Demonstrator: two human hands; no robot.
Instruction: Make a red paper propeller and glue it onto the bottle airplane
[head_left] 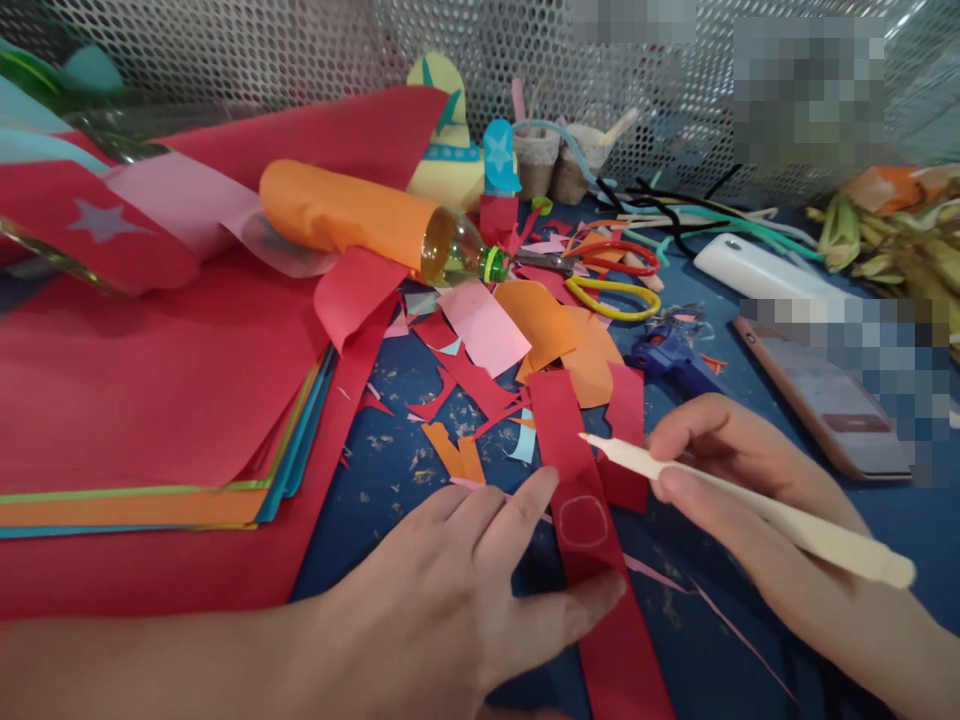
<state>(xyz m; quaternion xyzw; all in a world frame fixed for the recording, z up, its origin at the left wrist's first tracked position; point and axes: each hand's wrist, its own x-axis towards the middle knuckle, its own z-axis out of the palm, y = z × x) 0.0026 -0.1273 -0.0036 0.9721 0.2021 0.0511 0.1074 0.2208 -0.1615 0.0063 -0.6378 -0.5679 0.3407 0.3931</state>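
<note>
A long red paper strip [630, 660] lies on the blue table, with a rounded outline [584, 521] drawn on it in a pale line. My left hand [480, 570] rests across the strip's left side, thumb and index finger spread around the outline and touching the paper. Between the fingers of my right hand [742, 480] is a cream-coloured marker [634, 458]. Its tip is at the strip's right edge, above the outline; whether it touches cannot be seen. A second red paper piece [628, 420] lies partly under the strip.
Coloured paper sheets [135, 400] are stacked left. An orange-wrapped bottle [345, 215] lies behind, near scissors [615, 298] and paper scraps [487, 325]. To the right are a blue tool [675, 360], a phone [817, 405] and a white object [765, 268]. Perforated metal [315, 50] stands behind.
</note>
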